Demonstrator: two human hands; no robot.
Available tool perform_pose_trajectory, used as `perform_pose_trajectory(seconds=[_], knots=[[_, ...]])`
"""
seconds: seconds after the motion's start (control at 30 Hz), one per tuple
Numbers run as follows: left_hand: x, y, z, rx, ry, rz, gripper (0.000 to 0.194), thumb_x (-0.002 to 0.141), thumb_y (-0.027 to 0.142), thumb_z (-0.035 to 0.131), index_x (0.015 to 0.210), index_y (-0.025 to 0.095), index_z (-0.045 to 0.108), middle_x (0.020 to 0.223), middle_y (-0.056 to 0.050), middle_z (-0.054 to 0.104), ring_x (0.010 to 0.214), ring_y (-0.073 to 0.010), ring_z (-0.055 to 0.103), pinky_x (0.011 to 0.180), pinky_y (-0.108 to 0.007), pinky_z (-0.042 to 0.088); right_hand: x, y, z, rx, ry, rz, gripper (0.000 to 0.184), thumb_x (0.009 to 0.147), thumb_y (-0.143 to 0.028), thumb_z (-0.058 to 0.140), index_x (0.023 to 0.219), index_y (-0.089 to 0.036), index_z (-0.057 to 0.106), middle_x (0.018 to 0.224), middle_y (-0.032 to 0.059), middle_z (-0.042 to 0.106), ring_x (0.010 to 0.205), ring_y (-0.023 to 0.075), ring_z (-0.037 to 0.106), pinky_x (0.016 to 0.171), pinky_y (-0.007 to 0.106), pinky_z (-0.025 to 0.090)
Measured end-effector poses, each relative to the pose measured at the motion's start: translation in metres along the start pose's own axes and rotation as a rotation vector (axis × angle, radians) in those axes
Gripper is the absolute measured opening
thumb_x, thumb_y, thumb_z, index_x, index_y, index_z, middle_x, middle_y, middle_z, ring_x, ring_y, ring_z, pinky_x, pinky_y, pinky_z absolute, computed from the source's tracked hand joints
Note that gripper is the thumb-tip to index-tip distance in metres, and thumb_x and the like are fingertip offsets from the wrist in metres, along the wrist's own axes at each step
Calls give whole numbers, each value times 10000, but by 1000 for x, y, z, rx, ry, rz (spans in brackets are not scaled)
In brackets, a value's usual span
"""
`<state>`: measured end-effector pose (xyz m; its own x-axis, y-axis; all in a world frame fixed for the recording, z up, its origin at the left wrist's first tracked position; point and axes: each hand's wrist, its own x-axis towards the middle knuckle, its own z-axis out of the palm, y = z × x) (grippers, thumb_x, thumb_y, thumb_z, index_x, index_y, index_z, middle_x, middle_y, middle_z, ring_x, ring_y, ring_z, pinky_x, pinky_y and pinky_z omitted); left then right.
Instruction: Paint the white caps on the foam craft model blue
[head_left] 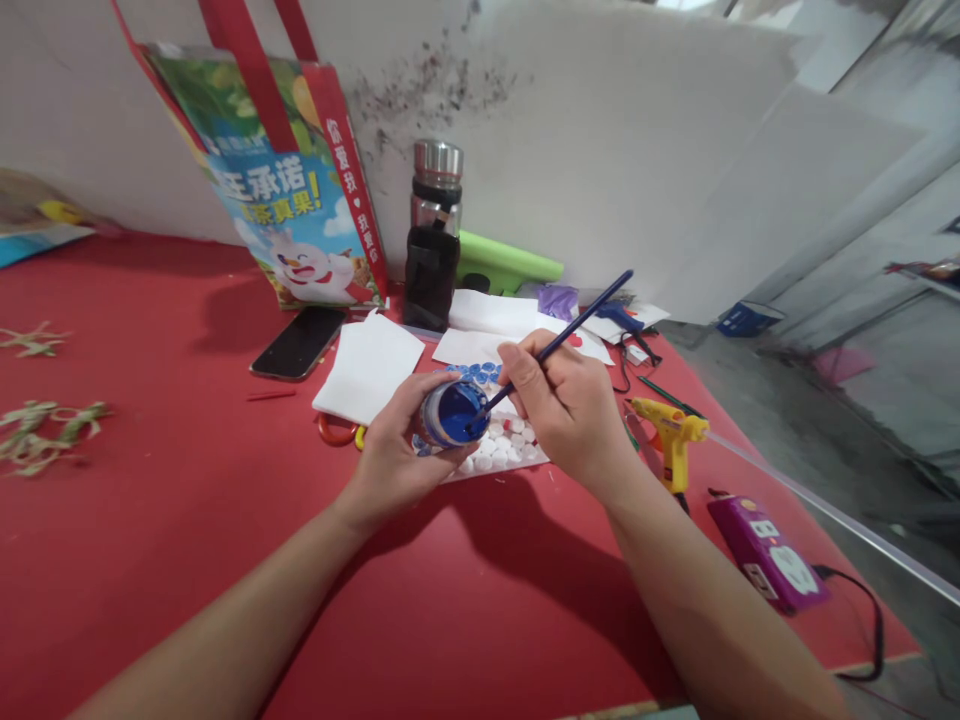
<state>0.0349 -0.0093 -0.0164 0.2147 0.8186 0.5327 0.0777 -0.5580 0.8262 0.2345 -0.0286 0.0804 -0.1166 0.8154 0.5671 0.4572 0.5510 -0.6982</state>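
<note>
My left hand (397, 445) is wrapped round a small jar of blue paint (454, 414), tilted so its open mouth faces me. Between the fingers of my right hand (566, 410) is a paintbrush (581, 325) with a dark blue handle, its lower end inside the jar's mouth. The bristles are hard to make out in the paint. Behind and below the jar lies a sheet with several small white round pieces (491, 452) and several blue ones (480, 373). My hands and the jar hide part of that sheet.
A yellow glue gun (671, 440) and a purple power strip (769, 555) lie to the right. Behind stand a black bottle (433, 250) and a printed bag (300, 200). A phone (298, 343), white paper (367, 365) and woven straw pieces (49, 435) lie on the red table (187, 530).
</note>
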Motion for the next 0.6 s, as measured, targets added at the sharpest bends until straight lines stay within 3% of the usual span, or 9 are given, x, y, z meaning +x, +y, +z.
perform_pose_trajectory(seconds=[0.3,0.6], knots=[[-1,2,1,0,11,-46,636,808,325,988,1375,260,709,1395,-132,766,1277,-351,764,1160,-516,615,0,-7,-8,-20,96,-27,474,1152,-568,592,802,-249,618,675,-22,627,648,137,649,620,301,473],[0,-4,-1,5,17,-67,636,800,306,977,1372,227,710,1365,-131,777,1241,-330,772,1076,-459,639,1,-6,-13,-45,45,-6,556,1136,-668,567,792,-234,621,624,-42,580,557,109,559,579,287,431]])
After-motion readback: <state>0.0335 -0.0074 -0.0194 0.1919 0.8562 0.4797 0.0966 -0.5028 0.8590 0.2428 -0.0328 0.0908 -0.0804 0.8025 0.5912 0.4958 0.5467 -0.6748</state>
